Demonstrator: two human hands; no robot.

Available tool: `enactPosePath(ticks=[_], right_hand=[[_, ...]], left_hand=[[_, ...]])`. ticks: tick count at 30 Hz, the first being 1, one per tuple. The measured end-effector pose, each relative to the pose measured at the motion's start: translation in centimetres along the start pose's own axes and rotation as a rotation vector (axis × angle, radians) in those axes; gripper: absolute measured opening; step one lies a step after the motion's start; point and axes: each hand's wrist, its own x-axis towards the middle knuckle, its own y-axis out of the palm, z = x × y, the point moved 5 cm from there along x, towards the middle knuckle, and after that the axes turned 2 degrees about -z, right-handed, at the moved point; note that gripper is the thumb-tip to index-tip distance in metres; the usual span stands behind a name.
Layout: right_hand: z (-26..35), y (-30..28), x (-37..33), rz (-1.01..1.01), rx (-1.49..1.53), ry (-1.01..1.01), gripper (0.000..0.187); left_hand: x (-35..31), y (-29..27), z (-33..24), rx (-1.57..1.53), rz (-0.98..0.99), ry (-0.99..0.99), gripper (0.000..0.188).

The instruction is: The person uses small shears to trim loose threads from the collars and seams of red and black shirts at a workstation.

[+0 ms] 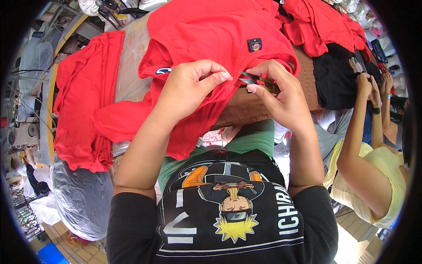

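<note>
A red knit garment [206,39] lies spread across the table in front of me, a small dark label [254,45] sewn inside its neck. My left hand [191,86] pinches the garment's edge between thumb and fingertips. Close to its right, my right hand [281,92] is closed around small thread snips [249,81]. Their blades point left at the pinched edge, slightly apart from each other. Whether a thread lies between them is too small to tell.
A stack of folded red garments [83,97] hangs over the table's left side. More red garments [316,26] and black cloth [334,75] lie to the right, where a person in yellow [369,185] works. A large grey plastic bag [81,198] stands at lower left. The tabletop has a brown cover [307,83].
</note>
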Motion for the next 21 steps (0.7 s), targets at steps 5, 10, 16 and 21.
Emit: enactPosePath(ticks=[5, 10, 16, 21], right_hand=[[-0.8, 0.7, -0.5, 0.040, 0.088, -0.010, 0.020], [-0.3, 1.4, -0.3, 0.073, 0.055, 0.023, 0.020], [0.3, 1.7, -0.1, 0.101, -0.036, -0.050, 0.020], [0.2, 1.0, -0.1, 0.093, -0.106, -0.032, 0.022]], left_hand=[[0.0, 0.0, 0.1, -0.028, -0.014, 0.013, 0.016], [-0.1, 0.2, -0.1, 0.049, -0.020, 0.048, 0.018], [-0.2, 0.4, -0.1, 0.120, -0.059, 0.104, 0.017], [-1.7, -0.8, -4.3, 0.494, 0.134, 0.285, 0.017]])
